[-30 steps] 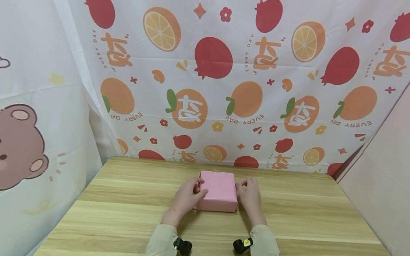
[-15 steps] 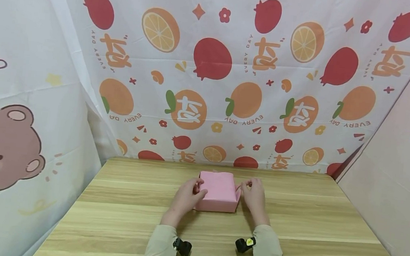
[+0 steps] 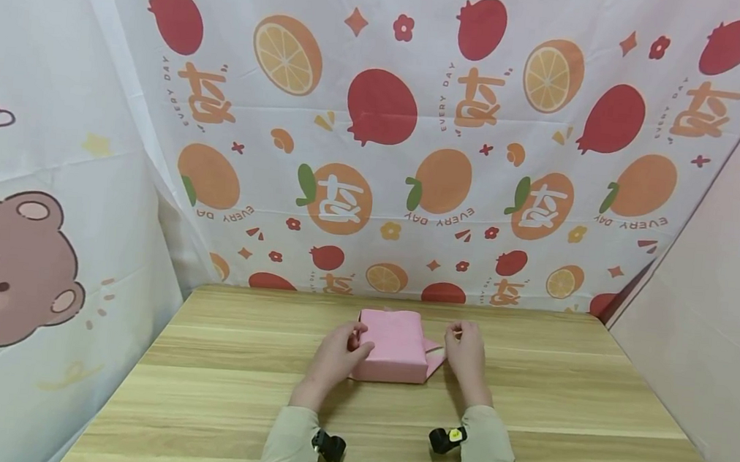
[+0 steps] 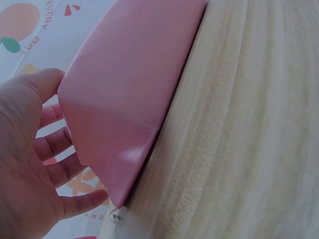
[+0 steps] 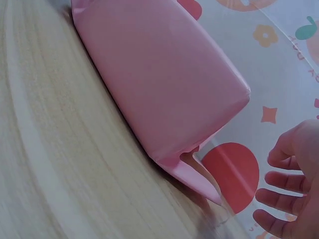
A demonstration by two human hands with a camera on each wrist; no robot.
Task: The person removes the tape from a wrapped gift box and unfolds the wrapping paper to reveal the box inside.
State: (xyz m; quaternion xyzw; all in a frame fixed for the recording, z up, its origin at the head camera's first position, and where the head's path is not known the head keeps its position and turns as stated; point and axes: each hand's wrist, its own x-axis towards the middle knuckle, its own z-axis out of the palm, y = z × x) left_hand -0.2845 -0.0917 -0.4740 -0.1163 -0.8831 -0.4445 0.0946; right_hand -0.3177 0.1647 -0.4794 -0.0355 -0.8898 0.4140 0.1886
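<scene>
A box wrapped in pink paper [image 3: 393, 339] lies near the table's back edge. My left hand [image 3: 335, 353] holds its left end, with the thumb at the top edge and the fingers along the end face in the left wrist view. At the right end a pointed paper flap [image 5: 192, 179] stands out from the box, leaving a gap behind it. My right hand [image 3: 467, 353] is just beyond that flap, thumb and index finger bent towards each other. Apart from the flap's tip in the right wrist view, its fingers [image 5: 281, 199] show no clear object between them.
The wooden table [image 3: 252, 367] ends at a fruit-printed cloth [image 3: 374, 187] close behind the box. A white cloth with a bear print [image 3: 10, 265] hangs at the left, and a pale wall [image 3: 721, 291] stands at the right.
My right hand has moved to the right, away from the box. The right-end flap has swung outwards and opened. My left hand and the box have stayed nearly still.
</scene>
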